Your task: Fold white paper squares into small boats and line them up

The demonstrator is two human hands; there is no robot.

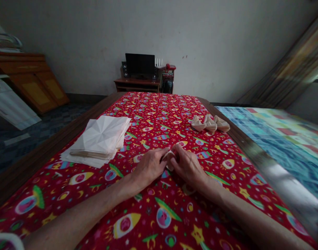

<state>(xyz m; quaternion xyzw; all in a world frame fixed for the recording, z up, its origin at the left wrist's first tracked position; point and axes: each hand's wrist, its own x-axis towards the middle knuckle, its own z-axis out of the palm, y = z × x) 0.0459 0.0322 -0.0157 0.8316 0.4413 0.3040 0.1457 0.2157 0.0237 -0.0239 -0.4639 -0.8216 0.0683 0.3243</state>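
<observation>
Between my two hands, low over the patterned red cloth (159, 135), is a small piece of folded paper (169, 160). My left hand (154, 161) pinches its left side with thumb and forefinger. From the other side, the curled fingers of my right hand (187, 163) grip the same paper and cover much of it. To the left lies a stack of creased white paper sheets (101, 135), the top one marked with folds that meet in its middle. Several folded paper shapes (210, 124) stand in a row at the right.
Dark wooden edges (242, 140) run along both sides of the cloth. Beyond the far end stands a desk (136, 83) with a monitor (140, 64) and speakers. A bed with a blue patterned cover (263, 139) is at the right, a wooden cabinet (31, 81) at the left.
</observation>
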